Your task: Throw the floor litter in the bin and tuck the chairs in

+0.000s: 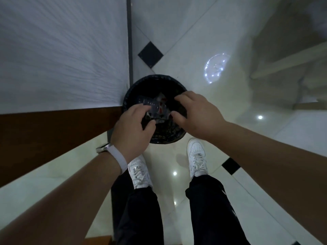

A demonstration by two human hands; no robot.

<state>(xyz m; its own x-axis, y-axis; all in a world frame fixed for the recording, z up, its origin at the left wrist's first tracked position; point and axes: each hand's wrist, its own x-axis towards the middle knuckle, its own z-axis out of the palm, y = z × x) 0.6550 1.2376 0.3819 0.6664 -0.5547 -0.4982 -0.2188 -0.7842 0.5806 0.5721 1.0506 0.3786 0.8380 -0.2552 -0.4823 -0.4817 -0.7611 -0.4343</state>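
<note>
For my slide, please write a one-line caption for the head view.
Both hands, left hand and right hand, over the black bin, litter below them.

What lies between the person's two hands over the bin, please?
In the head view, crumpled shiny litter lies between the left hand and right hand, inside the black bin.

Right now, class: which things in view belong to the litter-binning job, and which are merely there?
Belong to the job:
- black bin
- crumpled clear wrapper over the bin's mouth
- left hand, fingers on the wrapper
- right hand, open above the bin

Merely there:
- white shoes
- wristwatch
- wooden panel
- tiled floor
</note>
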